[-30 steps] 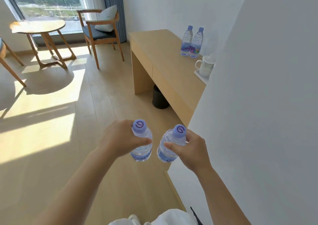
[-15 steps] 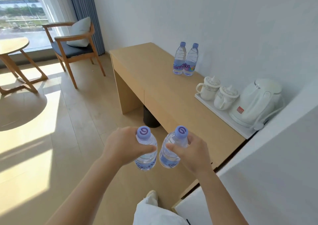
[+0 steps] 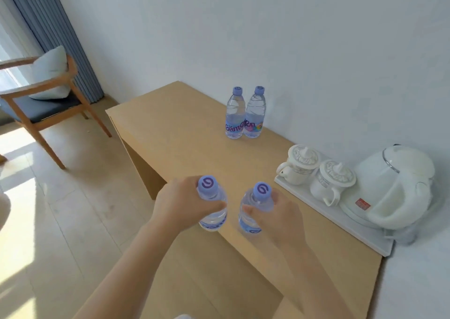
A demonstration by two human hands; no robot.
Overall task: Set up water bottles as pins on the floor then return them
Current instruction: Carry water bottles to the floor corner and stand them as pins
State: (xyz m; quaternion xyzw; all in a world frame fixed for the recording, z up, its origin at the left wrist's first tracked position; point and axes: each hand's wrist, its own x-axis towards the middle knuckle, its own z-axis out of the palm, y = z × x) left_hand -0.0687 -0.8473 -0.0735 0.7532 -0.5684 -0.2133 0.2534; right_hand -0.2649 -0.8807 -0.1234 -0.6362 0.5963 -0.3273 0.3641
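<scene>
A water bottle (image 3: 212,209) is clasped in the left hand (image 3: 180,204), another bottle (image 3: 253,211) in the right hand (image 3: 275,217), above the wooden desk (image 3: 185,148); beyond them, two bottles (image 3: 243,114) are stood against the white wall (image 3: 267,38).

The left standing bottle (image 3: 234,114) on the desk (image 3: 185,133) carries a blue label with white lettering that reads roughly "Gante"; the right standing bottle (image 3: 254,113) shows only "en". The held bottles' caps (image 3: 207,184) bear a purple swirl mark. The kettle's red sticker (image 3: 362,204) is illegible.
</scene>
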